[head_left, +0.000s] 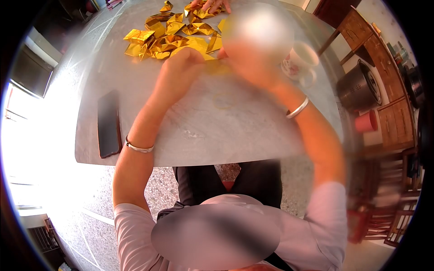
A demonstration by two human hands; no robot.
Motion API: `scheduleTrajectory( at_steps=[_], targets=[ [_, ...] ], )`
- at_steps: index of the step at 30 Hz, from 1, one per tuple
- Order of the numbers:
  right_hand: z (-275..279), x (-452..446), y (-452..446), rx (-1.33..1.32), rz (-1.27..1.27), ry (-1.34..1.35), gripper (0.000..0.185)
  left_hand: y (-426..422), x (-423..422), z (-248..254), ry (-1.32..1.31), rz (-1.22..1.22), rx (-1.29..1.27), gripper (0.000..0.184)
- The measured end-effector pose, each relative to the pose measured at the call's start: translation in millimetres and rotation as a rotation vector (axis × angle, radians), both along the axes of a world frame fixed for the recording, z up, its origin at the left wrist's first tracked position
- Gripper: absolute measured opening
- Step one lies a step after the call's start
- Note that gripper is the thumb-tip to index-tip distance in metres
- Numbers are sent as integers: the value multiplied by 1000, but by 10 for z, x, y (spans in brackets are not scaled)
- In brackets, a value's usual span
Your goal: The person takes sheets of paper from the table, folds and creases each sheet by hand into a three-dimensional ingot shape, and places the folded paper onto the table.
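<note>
Both hands meet over the near side of a heap of folded gold foil paper (169, 41) on the grey table. My left hand (183, 65) has its fingers curled and closed at the edge of a gold foil sheet (216, 67). Opposite it, my right hand (253, 67) is closed at the same sheet, its thumb tip against the gold. Blur smears much of the right hand and the sheet, so the exact grip is hard to see. A bangle circles each forearm.
Another person's hand (212, 5) rests on the far side of the heap. A white patterned mug (300, 61) stands right of my right hand. A dark phone (109, 126) lies near the left edge of the grey table (226, 135). Wooden drawers (389, 58) stand beyond, at right.
</note>
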State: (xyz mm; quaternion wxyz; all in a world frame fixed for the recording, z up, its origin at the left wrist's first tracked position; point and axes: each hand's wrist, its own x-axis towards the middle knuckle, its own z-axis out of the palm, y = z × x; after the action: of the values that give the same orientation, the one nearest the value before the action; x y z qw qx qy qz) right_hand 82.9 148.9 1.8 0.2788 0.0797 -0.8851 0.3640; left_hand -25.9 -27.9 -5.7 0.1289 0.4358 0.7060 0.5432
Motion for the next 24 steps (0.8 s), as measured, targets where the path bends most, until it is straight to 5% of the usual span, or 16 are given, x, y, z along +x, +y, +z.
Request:
scheduleTrajectory(
  at_steps=[6,24],
  targets=[
    [223,114,37,-114,67,-293,14,-30,-34,3,-13,0,-12,13],
    [333,191,-34,-44,192,-259,11,-65,81,134,-113,-93,-57,6]
  ],
)
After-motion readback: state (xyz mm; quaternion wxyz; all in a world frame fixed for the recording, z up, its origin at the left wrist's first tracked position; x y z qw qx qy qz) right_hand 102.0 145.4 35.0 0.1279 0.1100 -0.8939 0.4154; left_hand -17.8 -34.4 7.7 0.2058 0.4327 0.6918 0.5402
